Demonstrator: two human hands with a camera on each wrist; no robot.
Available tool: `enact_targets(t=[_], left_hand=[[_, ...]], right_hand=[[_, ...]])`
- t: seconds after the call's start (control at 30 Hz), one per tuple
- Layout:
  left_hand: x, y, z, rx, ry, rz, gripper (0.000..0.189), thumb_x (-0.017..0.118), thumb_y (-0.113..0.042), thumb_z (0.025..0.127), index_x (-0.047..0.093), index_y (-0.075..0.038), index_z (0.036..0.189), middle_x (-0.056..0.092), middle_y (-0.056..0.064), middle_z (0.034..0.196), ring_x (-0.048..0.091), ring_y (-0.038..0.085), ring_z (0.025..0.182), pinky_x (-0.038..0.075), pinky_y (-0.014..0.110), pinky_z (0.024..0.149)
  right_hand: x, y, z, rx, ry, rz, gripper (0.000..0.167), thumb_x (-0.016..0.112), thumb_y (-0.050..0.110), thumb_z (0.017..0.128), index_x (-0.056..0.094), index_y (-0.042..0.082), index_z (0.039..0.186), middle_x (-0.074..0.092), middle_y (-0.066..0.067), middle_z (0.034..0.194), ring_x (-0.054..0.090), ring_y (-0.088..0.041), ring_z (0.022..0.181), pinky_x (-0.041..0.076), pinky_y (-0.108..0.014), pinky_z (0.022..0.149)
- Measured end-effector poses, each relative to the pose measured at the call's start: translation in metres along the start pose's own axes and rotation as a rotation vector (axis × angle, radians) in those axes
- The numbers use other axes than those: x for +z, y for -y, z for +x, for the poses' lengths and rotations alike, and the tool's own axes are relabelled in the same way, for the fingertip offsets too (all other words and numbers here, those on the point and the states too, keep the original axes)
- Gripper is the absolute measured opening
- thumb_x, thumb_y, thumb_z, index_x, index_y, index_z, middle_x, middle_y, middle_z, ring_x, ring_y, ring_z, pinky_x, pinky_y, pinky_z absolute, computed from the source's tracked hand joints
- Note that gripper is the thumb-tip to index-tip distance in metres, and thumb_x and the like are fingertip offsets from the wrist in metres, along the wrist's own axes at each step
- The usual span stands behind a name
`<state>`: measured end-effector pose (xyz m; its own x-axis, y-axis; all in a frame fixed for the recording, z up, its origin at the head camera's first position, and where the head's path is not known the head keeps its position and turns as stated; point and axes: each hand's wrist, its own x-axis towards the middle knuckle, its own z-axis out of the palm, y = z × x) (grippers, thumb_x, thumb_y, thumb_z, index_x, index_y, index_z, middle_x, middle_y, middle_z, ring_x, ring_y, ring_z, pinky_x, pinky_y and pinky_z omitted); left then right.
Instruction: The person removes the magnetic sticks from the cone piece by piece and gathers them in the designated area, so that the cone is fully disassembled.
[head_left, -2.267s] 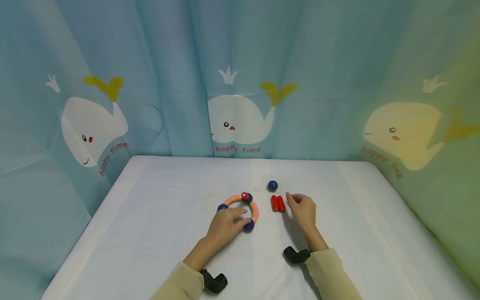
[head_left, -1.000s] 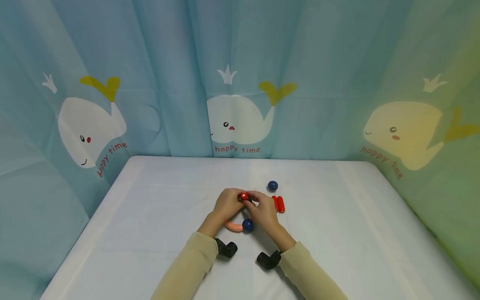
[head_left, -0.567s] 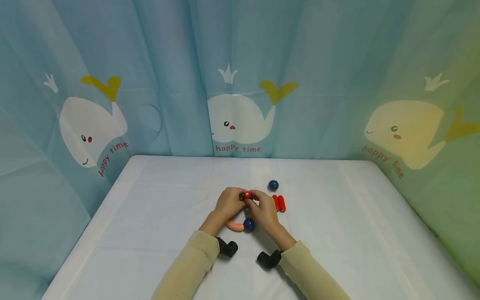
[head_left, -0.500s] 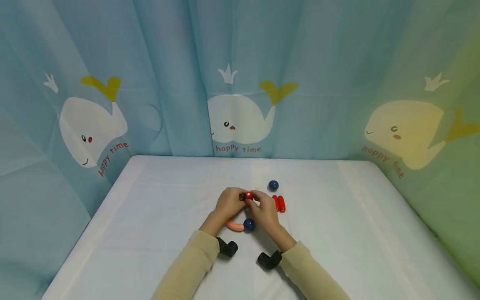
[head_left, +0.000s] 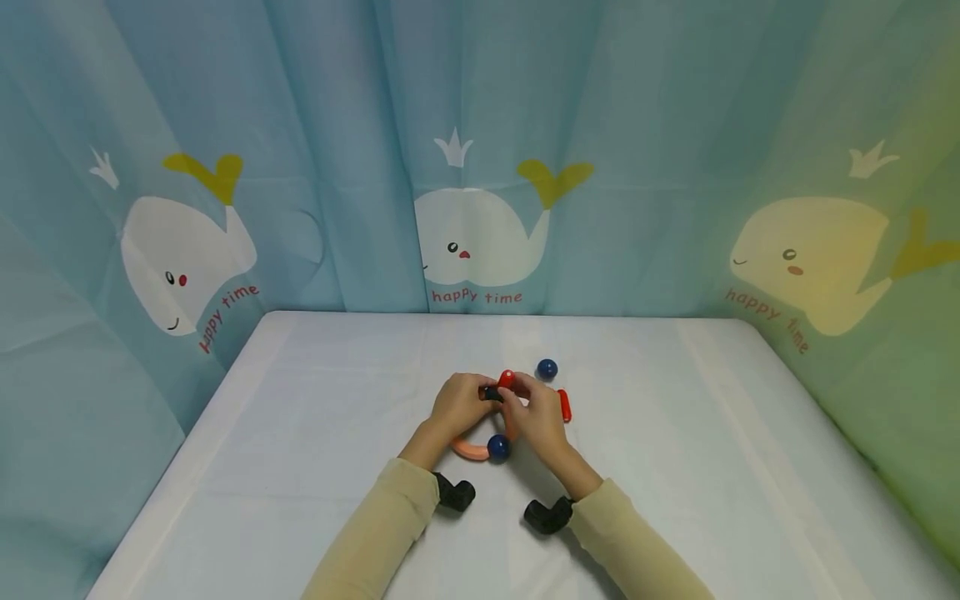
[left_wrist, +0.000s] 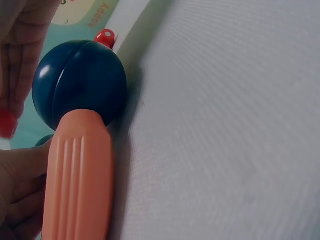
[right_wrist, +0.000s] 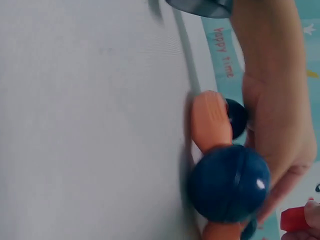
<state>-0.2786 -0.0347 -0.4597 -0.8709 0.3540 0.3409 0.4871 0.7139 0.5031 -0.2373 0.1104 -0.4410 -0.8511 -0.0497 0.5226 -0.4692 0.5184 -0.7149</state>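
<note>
Orange curved magnetic rods (head_left: 470,452) and blue balls (head_left: 498,448) form a ring flat on the table. At the ring's far side, my left hand (head_left: 456,407) holds a dark blue ball (head_left: 491,393) by its fingertips. My right hand (head_left: 542,421) pinches a short red rod (head_left: 507,379) upright, right beside that ball. In the right wrist view the red rod (right_wrist: 295,220) sticks out from the right fingertips. The left wrist view shows the near ball (left_wrist: 80,82) joined to a ribbed orange rod (left_wrist: 80,170). My left hand hides the ring's left side.
A loose blue ball (head_left: 547,369) lies behind the right hand. Another red rod (head_left: 564,406) rests on the white table (head_left: 337,467), just right of that hand. A whale-print curtain (head_left: 337,167) hangs along the table's far edge.
Both hands have come together at the ring's far ball. The red rod that stood on it has shifted right and away with my right hand. My right hand now covers one red rod's place.
</note>
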Motion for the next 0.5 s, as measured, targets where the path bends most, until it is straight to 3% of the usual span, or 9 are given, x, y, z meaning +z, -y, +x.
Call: enact_targets(t=[0.27,0.5], left_hand=[[0.000,-0.002,-0.001,-0.020,0.039,0.022,0.034,0.074,-0.028,0.078,0.070,-0.007,0.105,0.068,0.002,0.092,0.057,0.012,0.076,0.045,0.027,0.070],[-0.002,-0.001,-0.001,-0.048,0.043,0.004,0.035,0.076,-0.025,0.076,0.070,-0.008,0.105,0.063,-0.003,0.076,0.047,0.007,0.062,0.039,0.021,0.057]], right_hand=[[-0.017,-0.009,0.001,0.089,-0.008,-0.028,0.023,0.069,0.007,0.082,0.065,-0.006,0.101,0.067,-0.014,0.090,0.065,-0.025,0.081,0.051,-0.038,0.072],[-0.030,-0.015,-0.001,0.148,-0.007,-0.066,0.028,0.070,0.010,0.082,0.064,-0.007,0.105,0.067,-0.015,0.091,0.064,-0.025,0.082,0.051,-0.039,0.073]])
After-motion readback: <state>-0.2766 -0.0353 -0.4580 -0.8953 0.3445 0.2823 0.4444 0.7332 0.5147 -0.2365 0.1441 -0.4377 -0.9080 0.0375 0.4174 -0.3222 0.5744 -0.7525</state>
